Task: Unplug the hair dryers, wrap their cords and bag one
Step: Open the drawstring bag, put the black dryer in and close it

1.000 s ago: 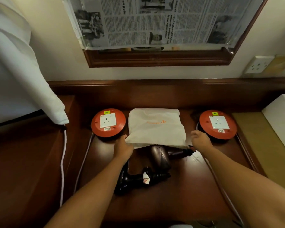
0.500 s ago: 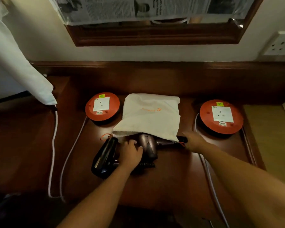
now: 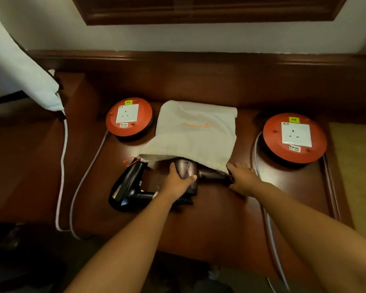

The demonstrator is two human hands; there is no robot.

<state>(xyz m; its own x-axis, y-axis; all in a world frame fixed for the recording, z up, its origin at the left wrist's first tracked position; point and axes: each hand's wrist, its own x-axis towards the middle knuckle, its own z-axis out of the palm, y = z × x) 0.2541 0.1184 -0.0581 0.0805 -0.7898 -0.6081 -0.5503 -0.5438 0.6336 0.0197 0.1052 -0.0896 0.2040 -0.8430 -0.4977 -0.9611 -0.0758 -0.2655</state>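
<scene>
A cream cloth bag (image 3: 195,132) with orange lettering lies on the dark wooden table (image 3: 220,218), its mouth toward me. A bronze hair dryer (image 3: 186,169) sits half inside that mouth, handle (image 3: 211,175) pointing right. My left hand (image 3: 176,180) grips the dryer's head. My right hand (image 3: 242,179) holds the right corner of the bag's opening, by the orange drawstring and the handle's end. A black hair dryer (image 3: 128,188) lies to the left of the bronze one, outside the bag, its handle running under my left wrist.
Two round orange extension reels with white sockets stand on the table, one left (image 3: 129,117), one right (image 3: 295,137); nothing is plugged in. White cables (image 3: 61,166) trail off the table's left and right sides. A white cloth (image 3: 19,66) hangs at far left.
My left hand left the bag's left corner and took hold of the bronze dryer's head. The black dryer now lies further left. My right hand stays at the bag's right corner.
</scene>
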